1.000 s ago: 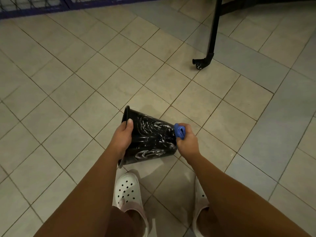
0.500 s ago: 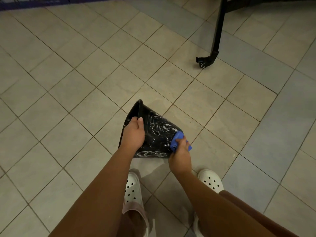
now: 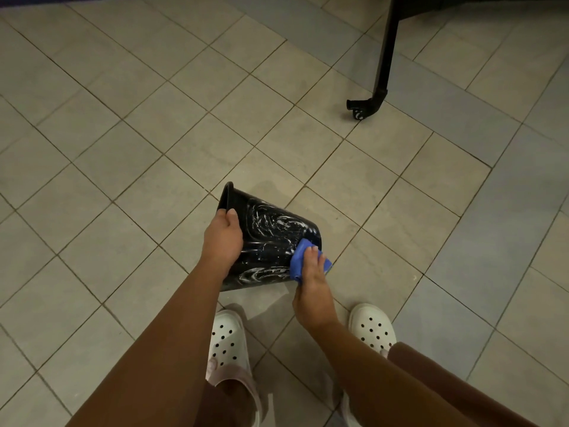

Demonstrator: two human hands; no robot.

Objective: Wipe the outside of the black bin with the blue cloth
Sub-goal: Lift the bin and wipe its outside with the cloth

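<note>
Left hand (image 3: 222,238) clamps the black bin (image 3: 277,238) rim; right hand (image 3: 312,288) fingers curl on the blue cloth (image 3: 298,260) against its wall. Castor leg (image 3: 383,72) stands on tiled floor (image 3: 154,149).

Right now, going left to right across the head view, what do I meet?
left hand → black bin → blue cloth, held by the right hand → caster wheel

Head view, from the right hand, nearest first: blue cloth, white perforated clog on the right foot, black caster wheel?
1. Blue cloth, in the right hand, against the black plastic bin.
2. White perforated clog, lower right.
3. Black caster wheel, far upper right.
</note>
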